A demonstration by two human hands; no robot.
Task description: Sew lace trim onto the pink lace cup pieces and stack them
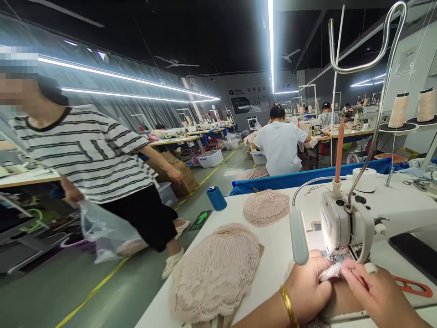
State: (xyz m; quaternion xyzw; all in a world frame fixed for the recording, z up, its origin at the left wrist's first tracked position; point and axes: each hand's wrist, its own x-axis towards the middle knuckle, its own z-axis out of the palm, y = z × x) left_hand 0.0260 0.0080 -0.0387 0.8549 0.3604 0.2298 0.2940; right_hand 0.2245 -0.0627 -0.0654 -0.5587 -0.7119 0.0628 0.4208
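Both my hands rest on the white sewing table in front of the white sewing machine. My left hand, with a gold bangle on the wrist, is closed on a small piece of pale lace fabric just under the machine's needle area. My right hand pinches the same piece from the right. A large pile of beige lace pieces lies to the left of my hands. A smaller pile sits farther back.
A blue thread cone stands at the table's far left edge. Red scissors lie at the right. A person in a striped shirt walks along the aisle with a plastic bag. Another person in white sits ahead.
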